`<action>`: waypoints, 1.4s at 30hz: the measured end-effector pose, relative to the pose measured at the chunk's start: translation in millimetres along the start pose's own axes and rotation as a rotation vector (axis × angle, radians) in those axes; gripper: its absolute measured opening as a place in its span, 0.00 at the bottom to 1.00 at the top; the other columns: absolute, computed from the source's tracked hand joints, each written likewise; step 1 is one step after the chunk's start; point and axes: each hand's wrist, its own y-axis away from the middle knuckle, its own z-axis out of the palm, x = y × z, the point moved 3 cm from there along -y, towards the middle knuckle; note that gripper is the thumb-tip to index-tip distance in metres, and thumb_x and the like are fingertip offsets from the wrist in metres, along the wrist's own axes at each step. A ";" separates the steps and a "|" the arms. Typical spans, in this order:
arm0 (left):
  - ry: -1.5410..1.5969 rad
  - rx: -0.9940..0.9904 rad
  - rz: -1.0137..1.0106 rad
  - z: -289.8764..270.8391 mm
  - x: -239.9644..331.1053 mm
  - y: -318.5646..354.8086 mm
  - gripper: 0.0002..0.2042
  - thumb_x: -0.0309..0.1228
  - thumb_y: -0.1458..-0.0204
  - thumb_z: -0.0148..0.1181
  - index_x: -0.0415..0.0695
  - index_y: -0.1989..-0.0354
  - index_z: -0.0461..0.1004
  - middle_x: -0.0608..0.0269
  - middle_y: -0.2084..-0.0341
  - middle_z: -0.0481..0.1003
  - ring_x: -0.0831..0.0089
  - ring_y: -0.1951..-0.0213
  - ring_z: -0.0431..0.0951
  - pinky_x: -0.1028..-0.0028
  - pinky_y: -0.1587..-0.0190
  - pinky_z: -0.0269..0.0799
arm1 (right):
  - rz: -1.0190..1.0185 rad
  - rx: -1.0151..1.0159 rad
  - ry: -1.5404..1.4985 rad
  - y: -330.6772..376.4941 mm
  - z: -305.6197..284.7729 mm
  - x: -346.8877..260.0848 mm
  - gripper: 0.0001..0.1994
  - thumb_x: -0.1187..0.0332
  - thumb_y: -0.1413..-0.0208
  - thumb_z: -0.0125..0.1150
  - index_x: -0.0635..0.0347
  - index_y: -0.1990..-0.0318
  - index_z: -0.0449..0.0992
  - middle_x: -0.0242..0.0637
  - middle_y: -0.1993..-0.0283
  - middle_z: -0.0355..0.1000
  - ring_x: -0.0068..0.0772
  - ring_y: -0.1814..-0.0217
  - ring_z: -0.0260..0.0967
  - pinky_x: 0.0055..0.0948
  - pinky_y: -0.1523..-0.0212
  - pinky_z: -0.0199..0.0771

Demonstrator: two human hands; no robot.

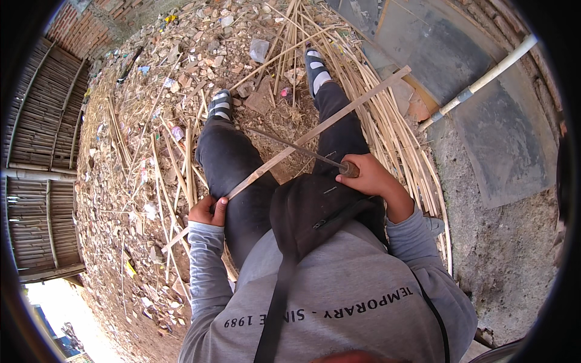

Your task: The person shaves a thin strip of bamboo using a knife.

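Observation:
My left hand (pixel 207 211) is closed around a long, flat bamboo strip (pixel 321 127), which runs diagonally across my lap from the lower left to the upper right. My right hand (pixel 367 176) grips the wooden handle of a thin-bladed knife (pixel 274 137). Its narrow dark blade points left and crosses the strip between my knees. Whether the edge bites into the strip, I cannot tell. The strip's far end sticks out past my right leg.
Many split bamboo strips (pixel 396 142) lie along my right side, and more loose strips (pixel 175 169) lie to the left. Rubble and litter cover the ground. A white pipe (pixel 490 75) and dark sheets (pixel 508 136) stand at right, a bamboo-slat wall (pixel 45 115) at left.

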 end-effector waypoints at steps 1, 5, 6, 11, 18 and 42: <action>0.005 0.003 0.001 0.0 0.2 0.0 0.25 0.52 0.45 0.66 0.39 0.76 0.72 0.51 0.86 0.70 0.56 0.82 0.70 0.61 0.74 0.66 | 0.005 -0.005 0.001 0.0 0.2 0.2 0.16 0.58 0.51 0.73 0.61 0.65 0.78 0.47 0.73 0.74 0.50 0.69 0.74 0.40 0.66 0.71; 0.001 0.004 -0.003 0.4 -0.1 0.2 0.25 0.52 0.45 0.66 0.39 0.77 0.72 0.51 0.86 0.69 0.57 0.82 0.69 0.62 0.75 0.66 | 0.010 -0.006 -0.001 0.2 0.6 0.3 0.16 0.58 0.51 0.73 0.62 0.65 0.78 0.47 0.73 0.74 0.50 0.69 0.74 0.40 0.66 0.71; 0.014 0.007 0.006 1.2 -1.3 0.0 0.25 0.52 0.45 0.66 0.39 0.77 0.72 0.51 0.86 0.69 0.57 0.82 0.69 0.62 0.75 0.66 | 0.011 -0.007 -0.001 0.3 0.7 0.5 0.16 0.58 0.51 0.73 0.62 0.65 0.78 0.47 0.73 0.74 0.50 0.69 0.74 0.40 0.66 0.71; 0.029 0.002 0.002 0.6 -1.2 0.1 0.26 0.53 0.45 0.66 0.39 0.77 0.72 0.52 0.87 0.68 0.58 0.83 0.68 0.62 0.75 0.66 | 0.005 -0.014 -0.011 -0.1 0.7 -0.1 0.16 0.58 0.51 0.73 0.62 0.65 0.78 0.47 0.73 0.74 0.50 0.70 0.73 0.39 0.66 0.70; 0.021 0.005 0.006 2.2 -2.5 -0.5 0.25 0.52 0.45 0.66 0.39 0.78 0.71 0.52 0.86 0.68 0.59 0.83 0.68 0.63 0.75 0.66 | 0.010 -0.013 -0.026 0.4 1.0 0.5 0.16 0.59 0.51 0.72 0.62 0.64 0.78 0.47 0.73 0.74 0.49 0.70 0.74 0.39 0.67 0.70; -0.064 0.070 0.032 -3.3 8.9 3.0 0.25 0.51 0.46 0.66 0.38 0.76 0.72 0.47 0.84 0.70 0.49 0.80 0.72 0.58 0.74 0.67 | 0.003 0.187 0.293 -9.0 -32.8 -33.9 0.11 0.63 0.53 0.70 0.57 0.66 0.77 0.47 0.71 0.75 0.57 0.65 0.74 0.49 0.66 0.72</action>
